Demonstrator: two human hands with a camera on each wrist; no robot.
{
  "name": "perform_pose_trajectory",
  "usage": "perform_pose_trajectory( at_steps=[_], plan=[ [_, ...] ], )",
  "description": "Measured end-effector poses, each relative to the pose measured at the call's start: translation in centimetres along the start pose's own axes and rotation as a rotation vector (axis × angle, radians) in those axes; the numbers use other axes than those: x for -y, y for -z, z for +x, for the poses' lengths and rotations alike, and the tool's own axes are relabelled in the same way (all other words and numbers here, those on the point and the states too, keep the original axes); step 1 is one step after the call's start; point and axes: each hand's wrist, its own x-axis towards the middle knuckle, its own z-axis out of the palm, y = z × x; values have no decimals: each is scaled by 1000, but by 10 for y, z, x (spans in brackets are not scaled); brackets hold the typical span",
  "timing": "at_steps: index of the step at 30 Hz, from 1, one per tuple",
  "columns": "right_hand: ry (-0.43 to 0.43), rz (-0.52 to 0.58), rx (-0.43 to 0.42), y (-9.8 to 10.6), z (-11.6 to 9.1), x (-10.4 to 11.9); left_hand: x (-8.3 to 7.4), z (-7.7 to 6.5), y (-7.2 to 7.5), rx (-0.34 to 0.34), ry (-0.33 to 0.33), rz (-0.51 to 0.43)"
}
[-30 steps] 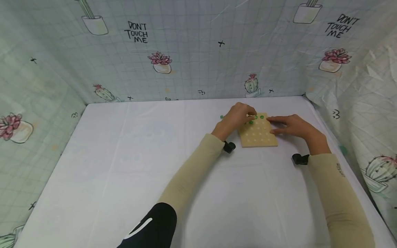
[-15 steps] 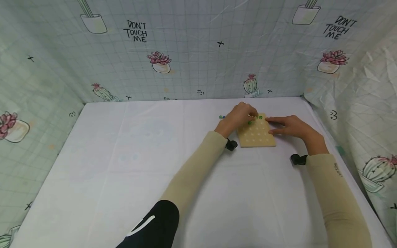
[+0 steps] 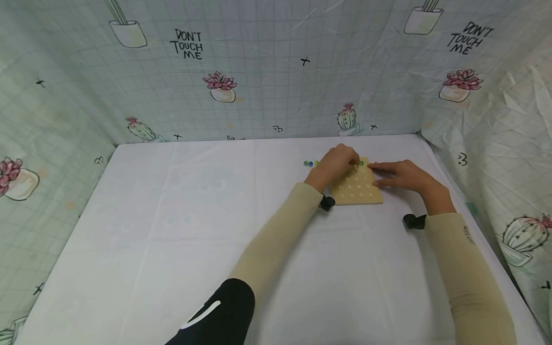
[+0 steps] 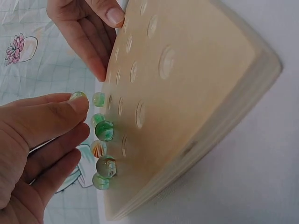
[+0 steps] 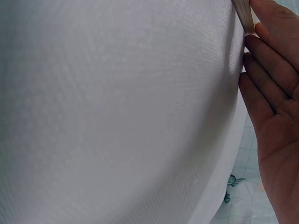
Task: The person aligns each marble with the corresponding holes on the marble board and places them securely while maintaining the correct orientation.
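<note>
A square wooden board (image 3: 355, 192) with rows of round dimples lies on the table. Over its far left part is my left hand (image 3: 335, 164), pinching a greenish glass marble (image 4: 78, 96) between thumb and index finger. Several marbles, green ones (image 4: 104, 131) and one with orange streaks (image 4: 98, 148), sit in the dimples close to these fingers in the left wrist view. At the board's right side, my right hand (image 3: 407, 176) rests its fingertips along the edge, fingers loosely extended. The right wrist view catches this hand (image 5: 278, 107) beside the board's edge (image 5: 243, 16).
A short row of loose marbles (image 3: 310, 164) lies on the white tablecloth (image 3: 194, 239) left of my left hand. Behind the table hangs a printed curtain (image 3: 267, 72), and another curtain (image 3: 517, 167) borders the right side.
My left hand has moved a little to the right over the board, uncovering more of the loose marbles on the cloth. My right hand keeps its place at the board's edge.
</note>
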Motion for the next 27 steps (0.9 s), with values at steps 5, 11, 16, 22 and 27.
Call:
perform_pose_trajectory(
  at_steps=[5, 11, 16, 22, 27],
  plan=[
    [-9, 14, 2, 0, 0, 1, -2, -1, -1, 4, 8, 46],
    [-12, 15, 7, 0, 0, 1, -4, 1, -5, 12, 40, 65],
    [-12, 8, 5, 1, -1, 1, -7, 3, -8, -1, 58, 75],
    [4, -7, 1, 1, 0, 1, -9, 5, -10, -5, 90, 71],
    [-1, -8, 13, 1, 0, 1, -11, 5, -12, 0, 117, 74]
  ],
)
